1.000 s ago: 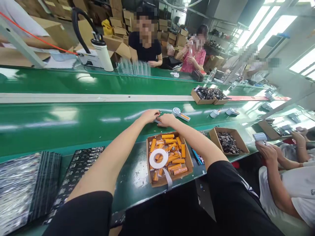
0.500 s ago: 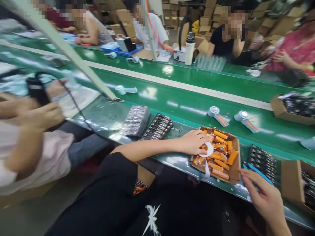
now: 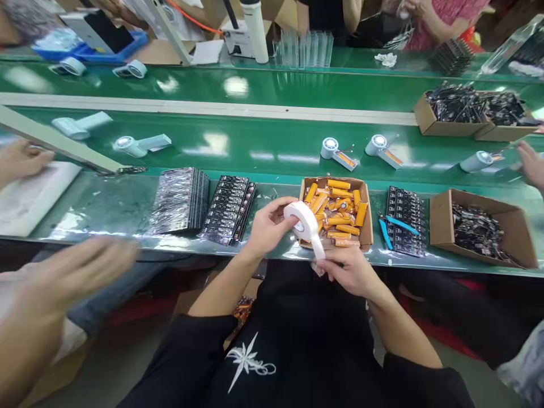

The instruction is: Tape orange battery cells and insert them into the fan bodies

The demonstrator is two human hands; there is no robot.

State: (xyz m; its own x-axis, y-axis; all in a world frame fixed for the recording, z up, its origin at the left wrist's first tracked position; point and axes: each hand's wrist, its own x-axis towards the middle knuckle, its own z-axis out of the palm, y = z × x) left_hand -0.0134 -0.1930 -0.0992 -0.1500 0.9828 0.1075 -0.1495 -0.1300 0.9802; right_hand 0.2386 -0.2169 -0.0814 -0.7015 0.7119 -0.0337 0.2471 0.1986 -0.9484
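L hand (image 3: 264, 231) grips white tape roll (image 3: 310, 218); R hand (image 3: 352, 273) pinches its end; strip part-unwound, uncut. Orange cyls (image 3: 348, 229) fill box (image 3: 368, 233) nearby.

Far side, L to R: blue plastic tray (image 3: 136, 44) w/ black-&-white box (image 3: 104, 31); flat white paper sheet (image 3: 207, 52); white cylindrical container (image 3: 255, 33) — clear upright plastic tubes (image 3: 304, 51) just R; crumpled white wad (image 3: 386, 59); person in pink patterned top (image 3: 457, 16). Thin orange-red cable (image 3: 196, 21) nr top — runs above sheet.
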